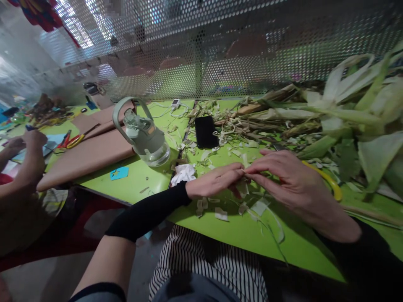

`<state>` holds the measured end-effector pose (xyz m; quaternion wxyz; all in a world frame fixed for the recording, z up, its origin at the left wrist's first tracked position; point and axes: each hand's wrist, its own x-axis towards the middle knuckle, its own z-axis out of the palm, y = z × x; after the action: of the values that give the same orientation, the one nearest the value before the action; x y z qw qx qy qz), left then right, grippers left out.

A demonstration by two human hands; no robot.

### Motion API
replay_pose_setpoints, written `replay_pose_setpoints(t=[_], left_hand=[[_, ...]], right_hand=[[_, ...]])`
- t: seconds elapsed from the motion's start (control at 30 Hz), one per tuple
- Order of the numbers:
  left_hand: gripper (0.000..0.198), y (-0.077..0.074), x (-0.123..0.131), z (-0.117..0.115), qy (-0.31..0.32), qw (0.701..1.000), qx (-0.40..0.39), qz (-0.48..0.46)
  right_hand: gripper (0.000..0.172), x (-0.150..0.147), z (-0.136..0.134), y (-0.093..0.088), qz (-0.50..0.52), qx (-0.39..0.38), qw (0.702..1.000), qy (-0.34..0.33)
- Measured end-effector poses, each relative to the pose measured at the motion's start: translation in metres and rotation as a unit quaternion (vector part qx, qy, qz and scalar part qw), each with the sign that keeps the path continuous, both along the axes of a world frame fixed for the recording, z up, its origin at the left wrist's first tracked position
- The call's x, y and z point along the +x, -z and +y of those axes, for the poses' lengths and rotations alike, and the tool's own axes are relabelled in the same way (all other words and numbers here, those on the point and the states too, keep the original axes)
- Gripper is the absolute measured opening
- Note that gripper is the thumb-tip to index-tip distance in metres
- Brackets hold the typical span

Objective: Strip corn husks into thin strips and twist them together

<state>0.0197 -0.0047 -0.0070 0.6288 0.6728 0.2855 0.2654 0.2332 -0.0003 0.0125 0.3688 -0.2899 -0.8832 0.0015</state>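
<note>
My left hand (217, 180) and my right hand (288, 184) meet fingertip to fingertip just above the green table (220, 233). Both are closed in a pinch on a small pale piece of corn husk (244, 171), mostly covered by the fingers. Below them lie cut husk scraps (221, 214) and a thin green strand (277, 242). A yellow handle (333, 186) shows partly behind my right hand. A dark phone (206, 132) lies flat beyond my left hand, and a crumpled white tissue (183, 174) is beside my left wrist.
A heap of corn husks (343, 109) covers the right side. Left of the phone stands a water bottle (146, 140), near a brown folded bag (91, 157) and pliers (75, 140). Another person's hands (33, 140) work at far left. A perforated metal panel (195, 63) borders the back.
</note>
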Motion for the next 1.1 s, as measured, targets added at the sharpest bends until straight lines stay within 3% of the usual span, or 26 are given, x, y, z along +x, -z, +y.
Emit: replay_pose_setpoints(t=[0.23,0.33,0.47,0.67,0.93,1.1], left_hand=[[0.028,-0.001,0.0,0.004,-0.031,0.999,-0.012,-0.023],[0.026,-0.004,0.0,0.005,-0.019,0.999,0.014,0.026],[0.025,-0.004,0.001,0.004,-0.017,0.997,0.039,0.064],[0.025,0.0,0.005,0.004,-0.039,0.998,-0.029,-0.025],[0.027,0.01,0.009,0.001,-0.028,0.998,-0.051,-0.031],[0.037,0.011,0.01,0.0,-0.023,0.993,-0.061,-0.095]], right_hand=[[0.02,0.002,0.0,-0.001,0.033,-0.094,0.995,-0.012],[0.017,0.003,0.0,0.005,0.037,-0.058,0.998,0.01],[0.019,0.002,-0.001,0.01,-0.001,0.022,1.0,-0.016],[0.008,-0.001,-0.006,-0.002,0.073,-0.042,0.994,0.067],[0.009,-0.004,-0.002,0.003,0.053,-0.055,0.997,0.016],[0.009,-0.006,-0.003,0.001,0.076,-0.025,0.997,0.016]])
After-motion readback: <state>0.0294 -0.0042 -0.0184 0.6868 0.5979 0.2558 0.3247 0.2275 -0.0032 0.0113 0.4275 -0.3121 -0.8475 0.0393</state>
